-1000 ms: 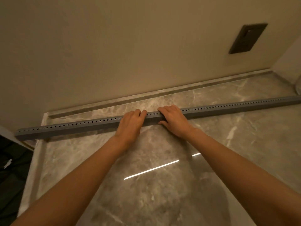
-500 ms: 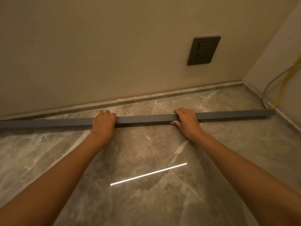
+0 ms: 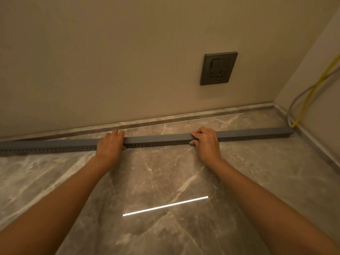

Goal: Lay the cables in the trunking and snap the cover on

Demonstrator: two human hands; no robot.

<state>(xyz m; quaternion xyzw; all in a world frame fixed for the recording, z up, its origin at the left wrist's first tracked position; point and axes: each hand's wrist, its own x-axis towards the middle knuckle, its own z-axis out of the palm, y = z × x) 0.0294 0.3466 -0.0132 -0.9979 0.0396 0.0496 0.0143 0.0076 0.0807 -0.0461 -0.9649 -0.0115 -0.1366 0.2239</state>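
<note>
Grey trunking (image 3: 158, 139) on marble floor (image 3: 165, 181) | left hand (image 3: 110, 144) gripping it, palm down | right hand (image 3: 207, 141) likewise

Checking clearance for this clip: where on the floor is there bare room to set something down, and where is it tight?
Free: the marble floor in front of the trunking, either side of the arms. Narrower: the strip between trunking and wall. Crowded: the right corner, where the yellow cable and grey cable come down at the trunking's end, and where the left hand and right hand grip.
</note>
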